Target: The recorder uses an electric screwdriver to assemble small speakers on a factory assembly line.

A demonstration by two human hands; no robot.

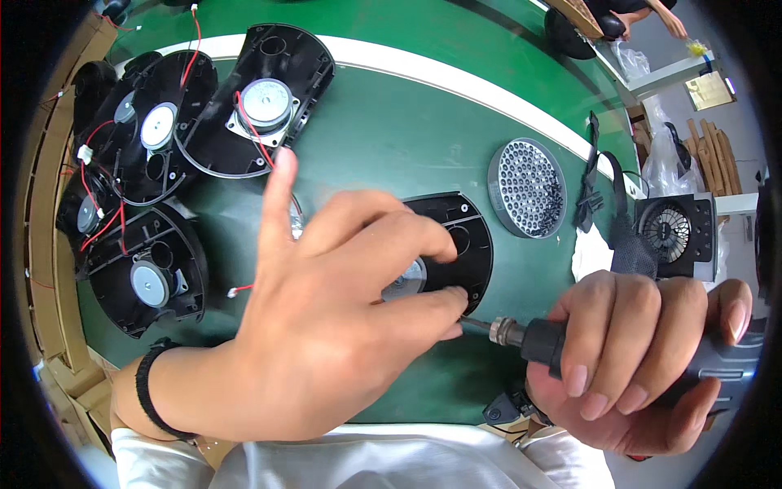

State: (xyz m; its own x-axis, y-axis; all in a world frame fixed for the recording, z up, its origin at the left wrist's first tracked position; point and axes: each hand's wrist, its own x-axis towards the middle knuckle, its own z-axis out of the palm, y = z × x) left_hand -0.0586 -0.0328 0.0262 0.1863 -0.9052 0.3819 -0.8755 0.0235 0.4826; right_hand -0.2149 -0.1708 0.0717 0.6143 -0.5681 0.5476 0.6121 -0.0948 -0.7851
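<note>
My right hand (pixel 635 367) is wrapped round a dark electric screwdriver (pixel 547 342) lying nearly level. Its thin bit points left to the near edge of a black speaker shell (pixel 476 261), which has a round silver speaker in it. Over this shell reaches my left hand (pixel 350 301), little finger raised, the other fingers bent. Index finger and thumb close together at the shell's near edge by the bit tip; whatever is between them, if anything, is hidden. The left hand also covers much of the shell and its speaker.
Several black shells (pixel 220 138) with silver speakers and red wires crowd the left of the green table (pixel 423 130). A round grey tray (pixel 491 183) of small dark parts stands right of centre. Beyond are a small fan (pixel 669 231), a black strap (pixel 588 179) and another person's hand (pixel 669 23).
</note>
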